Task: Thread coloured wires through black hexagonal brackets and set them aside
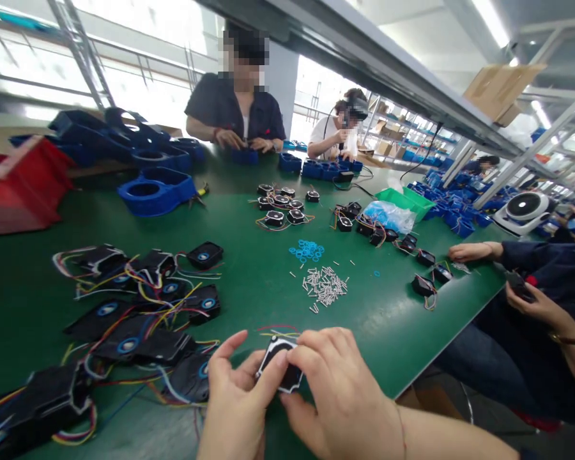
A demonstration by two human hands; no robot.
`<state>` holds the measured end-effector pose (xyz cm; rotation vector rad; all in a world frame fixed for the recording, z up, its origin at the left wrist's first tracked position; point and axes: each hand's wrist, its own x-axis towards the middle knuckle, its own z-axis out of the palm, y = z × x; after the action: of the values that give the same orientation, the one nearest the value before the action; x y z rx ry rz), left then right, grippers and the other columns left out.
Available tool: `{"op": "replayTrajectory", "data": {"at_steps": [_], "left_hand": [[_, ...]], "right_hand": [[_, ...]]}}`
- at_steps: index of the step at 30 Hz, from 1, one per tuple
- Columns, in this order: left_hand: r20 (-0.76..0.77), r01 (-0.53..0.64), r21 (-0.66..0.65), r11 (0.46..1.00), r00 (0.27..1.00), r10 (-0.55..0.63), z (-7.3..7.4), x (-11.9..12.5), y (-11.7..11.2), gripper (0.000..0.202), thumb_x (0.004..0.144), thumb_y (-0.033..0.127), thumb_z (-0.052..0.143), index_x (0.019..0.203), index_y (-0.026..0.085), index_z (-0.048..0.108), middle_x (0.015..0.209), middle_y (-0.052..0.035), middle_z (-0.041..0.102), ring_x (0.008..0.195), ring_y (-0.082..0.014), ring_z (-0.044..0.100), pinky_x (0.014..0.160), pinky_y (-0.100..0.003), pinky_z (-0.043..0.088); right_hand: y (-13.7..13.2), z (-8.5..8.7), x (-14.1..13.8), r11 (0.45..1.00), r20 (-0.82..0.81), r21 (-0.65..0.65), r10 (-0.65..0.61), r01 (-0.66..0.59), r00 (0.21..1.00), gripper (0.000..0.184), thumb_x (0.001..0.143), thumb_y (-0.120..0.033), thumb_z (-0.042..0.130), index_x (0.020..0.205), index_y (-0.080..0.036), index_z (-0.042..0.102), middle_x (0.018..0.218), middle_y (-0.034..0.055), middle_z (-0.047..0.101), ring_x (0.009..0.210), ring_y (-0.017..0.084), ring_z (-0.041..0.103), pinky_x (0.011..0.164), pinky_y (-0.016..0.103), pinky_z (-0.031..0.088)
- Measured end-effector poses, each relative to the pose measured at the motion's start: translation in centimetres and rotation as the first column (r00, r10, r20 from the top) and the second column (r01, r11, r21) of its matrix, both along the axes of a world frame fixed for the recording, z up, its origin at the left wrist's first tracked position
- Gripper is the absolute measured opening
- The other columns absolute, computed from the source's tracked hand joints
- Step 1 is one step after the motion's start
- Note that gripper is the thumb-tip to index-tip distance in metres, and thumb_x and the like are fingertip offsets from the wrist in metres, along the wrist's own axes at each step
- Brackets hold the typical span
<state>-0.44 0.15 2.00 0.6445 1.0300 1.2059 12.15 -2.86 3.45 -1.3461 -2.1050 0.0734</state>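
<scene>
Between my two hands, just above the table's near edge, is a small black fan unit (290, 378) with a pale rim and thin coloured wires behind it. My left hand (242, 390) grips its left side, thumb on the face and index finger raised. The fingers of my right hand (338, 383) are closed on its right edge, partly covering it. Beyond my hands lie a heap of small metal pins (326, 286) and a pile of blue rings (306, 250). To the left, several black blower fans (138, 335) with blue rings and loose wires lie in a cluster.
The green table (249, 281) also holds more small fans (280, 203), a blue housing (156, 191), a red bin (23, 185) and a green tray (407, 203). A co-worker's hands (474, 252) are at the right edge. Two people work across the table.
</scene>
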Motion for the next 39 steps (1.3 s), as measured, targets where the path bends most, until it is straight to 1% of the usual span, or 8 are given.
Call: {"op": "replayTrajectory", "data": {"at_steps": [4,10,18,25,31,33,37,39], "left_hand": [[0.043,-0.236,0.022,0.972,0.971,0.235,-1.5,-0.7,1.2,0.058,0.068,0.039,0.073,0.11,0.026,0.034,0.098,-0.0049,0.059,0.078,-0.0133,0.058,0.061,-0.02,0.043],[0.006,-0.311,0.088,0.946,0.95,0.311,-2.9,-0.8,1.2,0.06,0.063,0.046,0.072,0.107,0.022,0.039,0.092,-0.0044,0.055,0.064,-0.0108,0.052,0.05,-0.018,0.039],[-0.014,-0.36,0.088,0.929,0.932,0.362,-2.8,-0.8,0.3,0.046,0.071,0.041,0.06,0.106,0.02,0.039,0.087,-0.0045,0.052,0.068,-0.0122,0.051,0.052,-0.02,0.034],[0.01,-0.333,0.084,0.939,0.943,0.334,-2.4,-1.0,0.3,0.047,0.068,0.037,0.062,0.105,0.02,0.039,0.088,-0.004,0.05,0.071,-0.0142,0.051,0.056,-0.024,0.035],[0.025,-0.289,0.061,0.956,0.957,0.288,-1.6,-1.8,0.3,0.042,0.073,0.035,0.063,0.107,0.021,0.042,0.094,-0.0021,0.052,0.081,-0.0136,0.05,0.067,-0.024,0.036],[0.046,-0.307,0.087,0.948,0.952,0.304,-1.2,-1.9,0.2,0.038,0.074,0.034,0.063,0.106,0.024,0.045,0.097,0.0004,0.051,0.088,-0.0124,0.049,0.073,-0.024,0.036],[0.043,-0.261,0.105,0.96,0.965,0.258,0.0,-1.5,-0.3,0.038,0.076,0.038,0.064,0.11,0.028,0.05,0.105,0.0039,0.052,0.101,-0.0114,0.046,0.078,-0.022,0.035],[-0.031,-0.076,0.13,0.989,0.996,0.08,0.6,-1.0,-0.7,0.045,0.075,0.043,0.064,0.115,0.027,0.05,0.112,0.0025,0.054,0.106,-0.0141,0.046,0.081,-0.023,0.036]], "right_hand": [[7.7,0.4,-0.1,0.994,-0.052,-0.009,-0.114,0.113,0.992,0.028,0.078,-0.03,0.055,0.102,-0.017,0.049,0.096,0.0067,0.058,0.091,0.021,0.049,0.081,0.036,0.041],[21.0,-2.0,-2.7,0.962,0.165,-0.153,-0.202,0.227,0.966,0.038,0.078,-0.034,0.056,0.112,-0.016,0.052,0.102,0.0101,0.06,0.096,0.023,0.052,0.086,0.037,0.04],[28.8,1.6,-6.8,0.977,0.097,-0.215,0.018,0.003,0.995,0.032,0.085,-0.024,0.049,0.116,-0.017,0.055,0.125,0.0108,0.052,0.113,0.022,0.044,0.099,0.043,0.032],[25.8,-1.3,-12.1,0.922,-0.083,-0.282,0.251,-0.264,0.964,0.047,0.071,-0.034,0.067,0.116,-0.026,0.056,0.125,0.0064,0.052,0.117,0.023,0.044,0.102,0.041,0.035],[21.1,-0.7,-7.5,0.91,-0.431,-0.315,0.115,-0.268,0.895,0.047,0.087,-0.048,0.043,0.124,-0.019,0.045,0.116,0.0104,0.057,0.102,0.019,0.055,0.091,0.037,0.045],[18.1,-0.1,-4.4,0.814,-0.66,-0.413,0.041,-0.408,0.751,0.05,0.092,-0.051,0.025,0.127,-0.018,0.04,0.112,0.0109,0.06,0.092,0.016,0.06,0.077,0.032,0.05],[10.8,-0.3,0.6,0.488,-0.923,-0.349,-0.327,-0.8,0.204,0.053,0.09,-0.057,0.027,0.113,-0.015,0.051,0.095,0.0103,0.066,0.074,0.015,0.065,0.062,0.025,0.05],[7.6,-1.3,1.8,0.49,-0.896,-0.33,-0.43,-0.807,0.106,0.048,0.088,-0.056,0.036,0.106,-0.015,0.053,0.083,0.0063,0.066,0.064,0.014,0.064,0.055,0.023,0.049]]}}
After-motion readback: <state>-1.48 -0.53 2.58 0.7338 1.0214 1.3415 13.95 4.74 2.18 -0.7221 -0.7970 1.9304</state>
